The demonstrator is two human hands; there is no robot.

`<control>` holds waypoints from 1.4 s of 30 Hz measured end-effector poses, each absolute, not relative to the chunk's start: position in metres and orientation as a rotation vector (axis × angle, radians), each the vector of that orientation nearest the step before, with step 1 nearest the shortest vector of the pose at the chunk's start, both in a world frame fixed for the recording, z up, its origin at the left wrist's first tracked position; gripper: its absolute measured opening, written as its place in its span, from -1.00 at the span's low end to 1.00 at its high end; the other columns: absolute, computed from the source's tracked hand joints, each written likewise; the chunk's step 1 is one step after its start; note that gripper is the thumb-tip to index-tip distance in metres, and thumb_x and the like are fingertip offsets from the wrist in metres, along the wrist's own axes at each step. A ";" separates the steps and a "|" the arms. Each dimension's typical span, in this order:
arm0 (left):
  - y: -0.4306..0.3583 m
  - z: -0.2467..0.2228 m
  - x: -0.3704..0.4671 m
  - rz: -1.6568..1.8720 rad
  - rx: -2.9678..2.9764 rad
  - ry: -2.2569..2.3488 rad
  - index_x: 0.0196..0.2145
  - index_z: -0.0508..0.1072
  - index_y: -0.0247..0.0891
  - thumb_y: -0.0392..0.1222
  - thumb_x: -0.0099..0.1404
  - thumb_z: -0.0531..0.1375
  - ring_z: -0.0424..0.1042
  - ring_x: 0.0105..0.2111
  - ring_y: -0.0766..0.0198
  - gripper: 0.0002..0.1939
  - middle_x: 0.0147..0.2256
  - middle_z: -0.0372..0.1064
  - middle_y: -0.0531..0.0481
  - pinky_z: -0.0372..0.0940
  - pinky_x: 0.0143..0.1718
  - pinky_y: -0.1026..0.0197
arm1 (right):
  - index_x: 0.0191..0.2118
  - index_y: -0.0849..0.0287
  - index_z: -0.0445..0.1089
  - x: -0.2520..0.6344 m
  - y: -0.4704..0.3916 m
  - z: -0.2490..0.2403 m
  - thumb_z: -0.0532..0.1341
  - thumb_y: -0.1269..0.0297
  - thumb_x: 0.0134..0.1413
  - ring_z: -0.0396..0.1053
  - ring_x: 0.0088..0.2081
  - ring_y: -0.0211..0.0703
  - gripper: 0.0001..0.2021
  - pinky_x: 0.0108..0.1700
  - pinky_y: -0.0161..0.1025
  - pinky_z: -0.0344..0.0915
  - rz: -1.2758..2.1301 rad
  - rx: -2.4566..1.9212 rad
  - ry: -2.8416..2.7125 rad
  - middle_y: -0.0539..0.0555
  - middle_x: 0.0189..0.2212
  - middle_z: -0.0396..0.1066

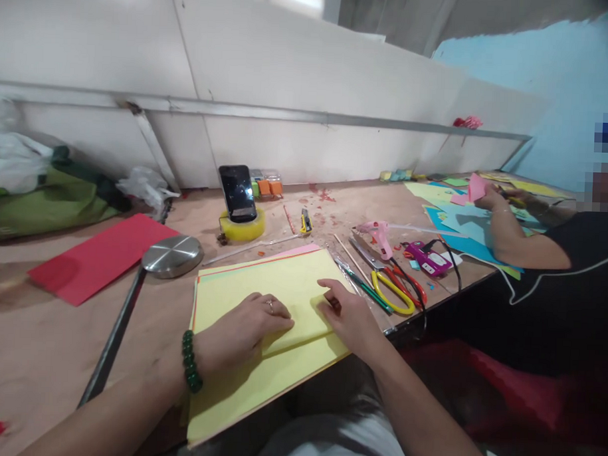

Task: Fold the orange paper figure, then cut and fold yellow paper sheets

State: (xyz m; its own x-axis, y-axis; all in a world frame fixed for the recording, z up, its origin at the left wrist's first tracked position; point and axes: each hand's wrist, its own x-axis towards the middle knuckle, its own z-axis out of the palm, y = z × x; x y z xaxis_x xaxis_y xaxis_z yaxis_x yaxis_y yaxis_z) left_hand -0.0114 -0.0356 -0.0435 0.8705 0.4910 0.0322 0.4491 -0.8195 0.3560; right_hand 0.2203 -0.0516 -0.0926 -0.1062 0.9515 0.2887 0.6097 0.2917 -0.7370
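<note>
A stack of coloured paper (pixel 228 405) with yellow on top lies at the table's near edge in front of me. On it rests a folded yellow sheet (pixel 300 334), its lower edge a straight crease. My left hand (pixel 251 319), with a ring and a green bead bracelet at the wrist, lies palm down with fingers flat on this sheet. At the sheet's right end, my right hand (pixel 348 316) has its fingers curled round the edge, thumb and forefinger near a corner. Part of the sheet is hidden under both hands.
Right of the stack lie scissors (pixel 391 291), a green cutter (pixel 366 290), a pink glue gun (pixel 378 237) and a purple device (pixel 427 259). A phone (pixel 238 192) leans on a yellow tape roll (pixel 244 226). Left are red paper (pixel 103 254) and a round metal base (pixel 173 255). A co-worker's hand (pixel 492 198) holds pink paper.
</note>
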 end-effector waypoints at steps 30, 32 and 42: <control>-0.054 -0.022 -0.008 -0.107 2.648 0.847 -0.15 0.55 0.00 -0.62 -0.03 0.05 0.43 -0.04 0.11 -0.36 -0.04 0.43 -0.05 -0.03 0.17 -0.32 | -0.32 0.23 0.43 0.225 -0.067 -0.064 0.02 0.52 0.29 0.38 -0.24 -0.16 -0.73 -0.17 -0.20 0.35 0.075 -0.499 -2.785 0.15 -0.33 0.50; -0.055 -0.023 -0.009 -0.104 2.654 0.842 -0.15 0.55 -0.01 -0.61 -0.02 0.06 0.43 -0.05 0.12 -0.38 -0.04 0.43 -0.06 -0.03 0.18 -0.32 | -0.30 0.23 0.43 0.232 -0.069 -0.065 -0.01 0.50 0.31 0.38 -0.24 -0.15 -0.72 -0.16 -0.19 0.36 0.048 -0.503 -2.781 0.16 -0.33 0.49; -0.054 -0.018 -0.007 -0.161 2.670 0.832 -0.04 0.48 -0.04 -0.58 -0.02 0.06 0.38 0.04 0.10 -0.35 0.03 0.40 -0.09 -0.04 0.19 -0.31 | -0.23 0.23 0.41 0.269 -0.075 -0.069 -0.11 0.59 0.27 0.40 -0.25 -0.14 -0.65 -0.22 -0.20 0.38 -0.042 -0.646 -2.632 0.16 -0.31 0.51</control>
